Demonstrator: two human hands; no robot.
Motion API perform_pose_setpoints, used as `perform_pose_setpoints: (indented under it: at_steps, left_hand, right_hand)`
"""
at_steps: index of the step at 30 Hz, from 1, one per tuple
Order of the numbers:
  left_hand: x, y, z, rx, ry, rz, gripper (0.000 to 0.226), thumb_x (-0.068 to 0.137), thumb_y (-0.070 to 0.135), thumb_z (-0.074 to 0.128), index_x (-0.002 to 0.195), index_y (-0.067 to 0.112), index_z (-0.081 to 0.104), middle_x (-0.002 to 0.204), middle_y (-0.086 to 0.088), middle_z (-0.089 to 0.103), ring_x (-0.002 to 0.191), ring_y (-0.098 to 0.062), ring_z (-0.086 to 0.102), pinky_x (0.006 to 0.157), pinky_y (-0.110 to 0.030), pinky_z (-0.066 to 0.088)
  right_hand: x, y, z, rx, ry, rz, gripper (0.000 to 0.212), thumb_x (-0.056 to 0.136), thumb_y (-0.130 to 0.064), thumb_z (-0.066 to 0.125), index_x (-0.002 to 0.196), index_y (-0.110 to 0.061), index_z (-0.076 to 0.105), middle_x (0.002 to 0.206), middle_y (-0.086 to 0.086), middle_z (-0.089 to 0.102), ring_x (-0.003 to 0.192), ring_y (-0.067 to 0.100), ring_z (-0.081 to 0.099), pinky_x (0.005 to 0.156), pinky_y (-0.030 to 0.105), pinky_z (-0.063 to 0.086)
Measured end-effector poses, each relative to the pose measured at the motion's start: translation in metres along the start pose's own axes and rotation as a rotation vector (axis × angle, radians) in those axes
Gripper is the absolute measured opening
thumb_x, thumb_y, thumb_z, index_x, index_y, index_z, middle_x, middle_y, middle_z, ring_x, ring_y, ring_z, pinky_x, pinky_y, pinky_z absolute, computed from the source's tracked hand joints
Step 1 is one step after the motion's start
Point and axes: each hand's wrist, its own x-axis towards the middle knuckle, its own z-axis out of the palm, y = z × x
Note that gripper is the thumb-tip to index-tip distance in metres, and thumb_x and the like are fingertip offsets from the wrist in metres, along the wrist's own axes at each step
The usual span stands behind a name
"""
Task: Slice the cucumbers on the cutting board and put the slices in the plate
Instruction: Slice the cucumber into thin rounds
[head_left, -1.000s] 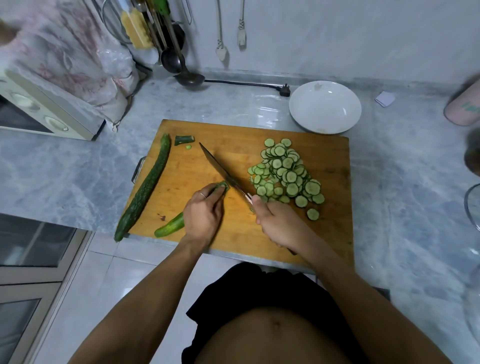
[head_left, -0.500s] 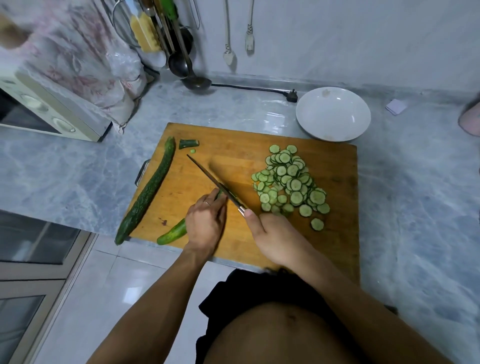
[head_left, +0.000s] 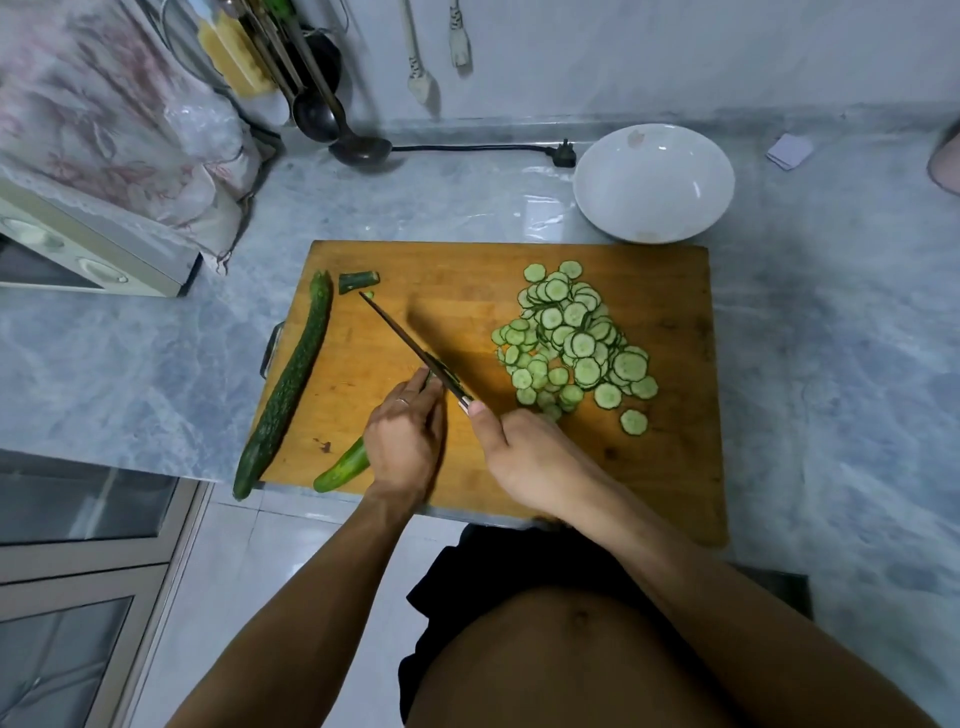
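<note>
The cucumber (head_left: 344, 466) I am cutting is smooth and light green, and it lies slanted near the front edge of the cutting board (head_left: 467, 291). My left hand (head_left: 404, 447) presses it down with curled fingers, so only its end shows. My right hand (head_left: 524, 457) holds the knife (head_left: 410, 347) beside the left fingers. The thin round slices (head_left: 574, 340) lie piled to the right of the blade. A dark, bumpy whole cucumber (head_left: 287, 384) lies along the left edge. The white plate (head_left: 653, 183) stands on the counter (head_left: 104, 364) behind the board.
</note>
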Motion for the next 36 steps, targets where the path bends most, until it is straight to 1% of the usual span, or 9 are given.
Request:
perform_pose_setpoints:
  at_steps: [3,8,14,18,23,27,30,33,36]
  left_hand:
    - [0.0,0.001,0.001,-0.013,0.029,0.016,0.021,0.09,0.013,0.067,0.109,0.016,0.076,0.125,-0.004,0.069,0.1,-0.024,0.068,0.071,-0.032,0.054]
    - [0.001,-0.001,0.003,-0.011,0.044,0.036,0.03,0.094,0.023,0.05,0.107,0.016,0.076,0.125,-0.002,0.069,0.098,-0.023,0.068,0.068,-0.031,0.054]
    - [0.0,-0.004,0.006,-0.018,0.045,0.046,0.022,0.092,0.014,0.062,0.109,0.015,0.075,0.127,-0.003,0.068,0.098,-0.024,0.068,0.068,-0.032,0.054]
    - [0.0,-0.004,0.003,-0.028,0.051,0.066,0.02,0.089,0.012,0.063,0.104,0.014,0.076,0.125,-0.004,0.069,0.097,-0.025,0.069,0.067,-0.031,0.055]
    - [-0.001,-0.002,-0.001,-0.067,0.087,0.105,0.025,0.086,0.01,0.066,0.108,0.012,0.077,0.12,-0.009,0.071,0.097,-0.025,0.071,0.072,-0.032,0.056]
    - [-0.001,0.003,-0.003,-0.102,0.049,0.018,0.026,0.085,0.014,0.067,0.109,0.014,0.077,0.12,-0.008,0.071,0.098,-0.025,0.07,0.075,-0.033,0.057]
    - [0.007,0.007,-0.014,-0.336,0.023,-0.146,0.028,0.089,0.025,0.062,0.11,0.014,0.077,0.119,-0.004,0.071,0.106,-0.018,0.067,0.087,-0.037,0.057]
    - [0.015,0.013,-0.035,-0.51,0.199,-0.264,0.023,0.092,0.015,0.064,0.111,0.009,0.074,0.116,-0.003,0.071,0.108,-0.005,0.061,0.091,-0.037,0.054]
    - [0.027,0.025,-0.062,-0.561,0.356,-0.281,0.026,0.095,0.014,0.062,0.12,0.011,0.067,0.12,-0.007,0.062,0.11,-0.014,0.058,0.091,-0.029,0.049]
  right_hand:
    - [0.003,-0.001,-0.002,-0.01,-0.016,0.028,0.065,0.101,-0.061,0.018,0.07,-0.015,0.05,0.084,0.01,0.059,0.066,0.021,0.056,0.052,0.031,0.031]
    - [0.012,-0.004,0.004,-0.021,-0.024,0.069,0.06,0.1,-0.064,0.018,0.068,-0.019,0.041,0.085,0.011,0.054,0.064,0.021,0.052,0.054,0.03,0.028]
    - [0.021,0.004,0.017,0.012,0.02,0.065,0.064,0.101,-0.061,0.017,0.064,-0.017,0.044,0.08,0.013,0.058,0.076,0.03,0.055,0.067,0.033,0.037]
    - [0.017,0.005,0.029,0.018,0.074,0.017,0.065,0.102,-0.059,0.016,0.062,-0.017,0.044,0.072,0.009,0.058,0.075,0.034,0.061,0.065,0.035,0.044]
    - [0.019,0.006,0.015,0.022,0.076,-0.013,0.068,0.104,-0.054,0.019,0.06,-0.012,0.049,0.062,0.005,0.056,0.067,0.028,0.056,0.063,0.034,0.042]
    - [0.014,0.009,0.004,-0.021,0.083,-0.046,0.065,0.104,-0.053,0.026,0.06,-0.013,0.05,0.063,0.007,0.058,0.065,0.028,0.058,0.062,0.038,0.048]
    - [0.008,0.018,-0.009,-0.12,0.108,-0.086,0.06,0.102,-0.056,0.03,0.064,-0.015,0.049,0.067,0.006,0.057,0.067,0.027,0.056,0.062,0.036,0.045]
    - [-0.001,0.035,-0.02,-0.206,0.149,-0.144,0.062,0.096,-0.068,0.028,0.069,-0.018,0.052,0.067,0.002,0.058,0.061,0.019,0.056,0.058,0.037,0.046]
    - [-0.01,0.051,-0.031,-0.37,0.173,-0.189,0.067,0.094,-0.072,0.025,0.08,-0.014,0.055,0.072,0.0,0.059,0.064,0.019,0.057,0.058,0.04,0.048]
